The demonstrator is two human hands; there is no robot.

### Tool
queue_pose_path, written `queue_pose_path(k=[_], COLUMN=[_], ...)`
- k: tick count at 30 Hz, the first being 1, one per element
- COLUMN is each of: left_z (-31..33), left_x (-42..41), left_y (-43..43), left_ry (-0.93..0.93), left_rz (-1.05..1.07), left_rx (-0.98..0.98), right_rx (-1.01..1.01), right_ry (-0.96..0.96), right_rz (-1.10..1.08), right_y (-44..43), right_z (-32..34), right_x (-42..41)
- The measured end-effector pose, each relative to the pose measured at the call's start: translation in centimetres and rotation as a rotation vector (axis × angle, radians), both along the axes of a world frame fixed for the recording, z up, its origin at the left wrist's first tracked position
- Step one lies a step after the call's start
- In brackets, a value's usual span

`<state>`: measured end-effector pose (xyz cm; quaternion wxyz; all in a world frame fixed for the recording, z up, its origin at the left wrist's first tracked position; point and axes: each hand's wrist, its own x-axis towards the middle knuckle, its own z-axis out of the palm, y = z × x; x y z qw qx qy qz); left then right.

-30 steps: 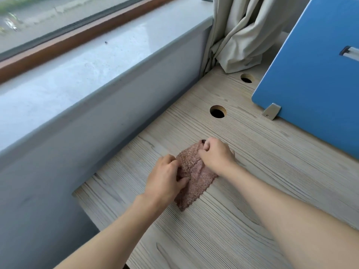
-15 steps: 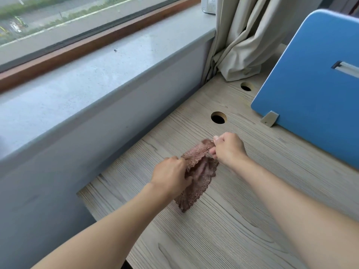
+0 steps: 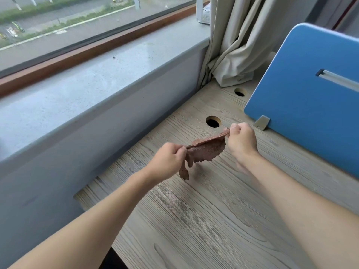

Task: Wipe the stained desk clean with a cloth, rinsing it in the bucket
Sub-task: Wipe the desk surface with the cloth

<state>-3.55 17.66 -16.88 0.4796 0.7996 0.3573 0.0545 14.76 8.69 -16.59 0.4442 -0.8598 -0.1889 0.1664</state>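
Cloth [image 3: 206,150] being held stretched above desk [image 3: 223,220], task stage mid-way at best.

Left hand [image 3: 169,159] and right hand [image 3: 241,141] are each pinching a top corner, fingers clenched on the fabric; the lower edge is hanging free, apparently just clear of the wood. Desk surface in view is showing grain and no obvious stain, though glare is making that uncertain. Bucket is lying out of view, so rinsing progress cannot be told; wiping is probably remaining.
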Motion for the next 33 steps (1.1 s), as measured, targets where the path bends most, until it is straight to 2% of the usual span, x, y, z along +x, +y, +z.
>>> queue_pose_path(k=[3, 6, 8, 10, 11, 12, 14, 16, 18, 19, 21, 23, 25, 28, 29, 33], left_z=[0.3, -0.3, -0.5, -0.4, -0.2, -0.2, -0.4, -0.2, 0.5, 1.0, 1.9, 2.2, 1.2, -1.7, -2.3, -1.3], left_x=[-0.2, -0.1, 0.0, -0.1, -0.1, -0.1, 0.1, 0.3, 0.5, 0.7, 0.7, 0.6, 0.3, -0.9, -1.4, -0.5], left_y=[-0.5, -0.7, -1.0, -1.4, -1.7, -1.9, -2.4, -2.6, -2.7, -2.7, -2.4, -2.4, -2.7, -2.6, -2.6, -5.3], left_ry=[-0.056, -0.12, -0.138, -0.086, -0.047, -0.029, -0.03, -0.05, -0.118, -0.173, -0.293, -0.343, -0.21, 0.06, 0.048, -0.093], left_rz=[0.003, 0.12, 0.16, 0.133, 0.097, 0.068, 0.082, 0.128, 0.128, 0.131, 0.138, 0.03, -0.155, -0.213, -0.178, -0.131], left_rx=[-0.213, -0.351, -0.472, -0.506, -0.468, -0.418, -0.331, -0.335, -0.4, -0.356, 0.008, 0.388, 0.544, 0.502, 0.46, 0.213], right_rx=[0.137, 0.135, 0.119, 0.064, 0.012, -0.046, -0.188, -0.272, -0.232, -0.176, -0.03, 0.046, 0.043, 0.14, 0.129, 0.03], right_ry=[0.024, 0.055, 0.282, 0.508, 0.504, 0.412, 0.085, -0.114, -0.159, -0.186, -0.257, -0.267, -0.206, -0.112, -0.11, -0.051], right_rz=[0.015, 0.114, 0.263, 0.412, 0.482, 0.54, 0.585, 0.588, 0.542, 0.513, 0.456, 0.445, 0.434, 0.215, 0.185, 0.354], right_y=[-0.3, -0.6, -0.9, -1.8, -2.2, -2.6, -3.1, -3.4, -3.7, -3.9, -4.6, -5.3, -6.0, -6.9, -7.3, -8.3], right_z=[0.8, 1.6, 2.0, 2.8, 3.1, 3.3, 3.5, 3.7, 4.0, 4.2, 4.6, 4.6, 3.9, 3.5, 3.3, 3.2], right_x=[-0.2, -1.1, -1.3, -1.4, -1.3, -1.3, -1.2, -1.2, -1.3, -1.3, -1.4, -1.6, -1.8, -1.6, -1.2, -1.2])
